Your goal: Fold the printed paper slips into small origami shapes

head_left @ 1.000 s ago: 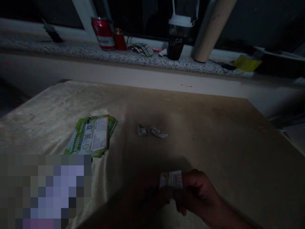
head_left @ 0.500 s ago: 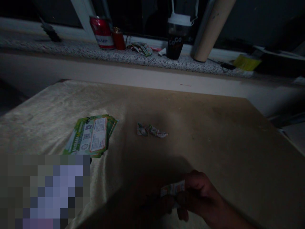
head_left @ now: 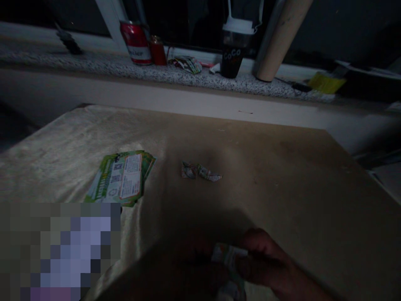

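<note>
Low in the view, a small folded printed paper (head_left: 228, 254), white with green and orange, is between my two hands. My right hand (head_left: 267, 261) pinches its right side with thumb and fingers. My left hand (head_left: 200, 267) lies in deep shadow at the paper's left side, its fingers closed on it as far as the dark shows. Beyond the hands, two small crumpled or folded paper pieces (head_left: 200, 170) lie on the table. To their left, a stack of green and white flyers (head_left: 120, 177) rests on the pale cloth.
A tan table (head_left: 291, 188) stands against the wall. On the speckled sill (head_left: 103, 62) are a red can (head_left: 136, 44), a smaller red container (head_left: 157, 51), crumpled wrappers (head_left: 188, 64), a lidded CoCo cup (head_left: 232, 52) and a cardboard tube (head_left: 283, 42). Blurred squares cover the lower left.
The folded paper has turned and dropped slightly between my hands, with more of its lower part showing. My right hand has shifted slightly lower. The flyers and crumpled pieces stay put.
</note>
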A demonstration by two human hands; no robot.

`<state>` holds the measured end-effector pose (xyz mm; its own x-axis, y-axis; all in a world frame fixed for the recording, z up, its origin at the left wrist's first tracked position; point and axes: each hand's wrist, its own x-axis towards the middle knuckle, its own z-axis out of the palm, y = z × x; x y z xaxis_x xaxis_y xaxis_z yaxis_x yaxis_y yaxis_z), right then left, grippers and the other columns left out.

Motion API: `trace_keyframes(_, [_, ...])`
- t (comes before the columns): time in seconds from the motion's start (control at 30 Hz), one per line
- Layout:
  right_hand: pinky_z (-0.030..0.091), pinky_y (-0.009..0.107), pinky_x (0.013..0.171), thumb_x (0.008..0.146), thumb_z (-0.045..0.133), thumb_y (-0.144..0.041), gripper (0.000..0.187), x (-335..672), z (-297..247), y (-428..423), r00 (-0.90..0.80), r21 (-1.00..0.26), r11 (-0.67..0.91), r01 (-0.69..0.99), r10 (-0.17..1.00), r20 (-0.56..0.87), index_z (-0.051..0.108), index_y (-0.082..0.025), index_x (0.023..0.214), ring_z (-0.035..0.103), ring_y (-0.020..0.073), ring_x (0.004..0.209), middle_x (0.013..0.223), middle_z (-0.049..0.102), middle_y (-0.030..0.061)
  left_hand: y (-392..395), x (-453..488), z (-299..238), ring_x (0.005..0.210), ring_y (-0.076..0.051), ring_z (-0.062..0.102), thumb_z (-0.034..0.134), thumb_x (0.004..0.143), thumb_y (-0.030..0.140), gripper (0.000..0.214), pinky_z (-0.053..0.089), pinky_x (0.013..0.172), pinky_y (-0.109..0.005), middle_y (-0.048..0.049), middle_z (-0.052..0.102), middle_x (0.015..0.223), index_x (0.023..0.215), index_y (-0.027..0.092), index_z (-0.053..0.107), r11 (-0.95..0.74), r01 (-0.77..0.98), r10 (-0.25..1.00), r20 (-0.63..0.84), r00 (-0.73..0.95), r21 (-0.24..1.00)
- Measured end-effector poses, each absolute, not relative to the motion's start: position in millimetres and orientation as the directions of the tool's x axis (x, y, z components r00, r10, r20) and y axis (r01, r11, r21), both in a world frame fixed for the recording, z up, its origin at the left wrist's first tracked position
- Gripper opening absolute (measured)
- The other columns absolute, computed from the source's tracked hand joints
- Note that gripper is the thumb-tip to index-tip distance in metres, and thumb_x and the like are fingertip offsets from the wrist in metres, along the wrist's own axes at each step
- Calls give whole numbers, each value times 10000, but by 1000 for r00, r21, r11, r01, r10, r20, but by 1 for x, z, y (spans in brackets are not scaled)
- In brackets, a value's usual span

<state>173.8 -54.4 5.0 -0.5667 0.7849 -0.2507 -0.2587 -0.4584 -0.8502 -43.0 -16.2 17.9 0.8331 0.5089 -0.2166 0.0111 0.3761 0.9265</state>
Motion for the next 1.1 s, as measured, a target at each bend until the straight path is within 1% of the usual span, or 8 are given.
trace_keyframes(0.07, [441,208,541,876,763,-541,443,172,3,-55,-573,-849,-458,-262,782,-245,774,-113,766,502,97,536,601,584,8,-17,-44,15,651,-163,631,695,874,660,523,460,601,-237,-57,751,769,910,157,833,442,14,487,-253,836,897])
trace_keyframes(0.3, [380,201,471,821,804,-567,503,173,-7,-56,-528,-873,-373,-313,833,-166,711,-117,619,422,80,463,504,493,-26,-19,-40,10,627,-145,571,790,796,619,466,427,603,-234,-49,721,756,842,158,839,618,-13,424,-319,848,786])
trace_keyframes(0.4, [452,221,538,912,725,-534,485,171,-2,-55,-528,-897,-348,-274,833,-162,727,-128,647,522,110,496,521,555,-1,-15,-39,15,692,-157,588,776,816,600,460,446,681,-246,-58,732,800,953,168,862,611,-35,421,-288,860,791])
trace_keyframes(0.57, [454,239,509,844,749,-621,532,172,-1,-55,-510,-863,-413,-291,830,-225,726,-130,640,585,152,524,551,616,34,-13,-39,21,733,-174,620,773,830,586,455,476,723,-265,-78,755,855,985,167,860,625,-35,394,-276,877,780])
trace_keyframes(0.7, [480,224,561,928,717,-494,432,173,-3,-54,-501,-898,-346,-273,848,-174,738,-126,704,572,123,534,577,629,23,-14,-39,17,734,-153,626,782,830,588,448,468,730,-246,-53,745,837,995,179,860,596,-48,436,-273,857,802])
trace_keyframes(0.8, [457,212,518,936,703,-493,467,170,0,-51,-533,-870,-375,-320,830,-161,697,-121,654,524,103,480,526,576,3,-16,-40,12,703,-152,621,746,846,620,494,467,706,-248,-64,744,817,1014,170,860,576,-69,437,-236,868,815])
trace_keyframes(1.0, [423,208,517,849,783,-553,470,168,2,-54,-525,-852,-440,-285,815,-245,701,-132,655,503,100,520,574,586,6,-16,-40,17,696,-154,585,767,831,602,465,436,658,-242,-49,714,786,966,165,856,592,21,398,-315,862,806])
trace_keyframes(1.1, [403,206,533,697,908,-540,445,171,-1,-57,-421,-813,-498,-302,835,-355,736,-129,695,475,94,558,621,575,-1,-15,-38,21,713,-180,616,762,812,645,505,473,673,-270,-75,736,829,912,157,847,596,13,384,-299,873,803])
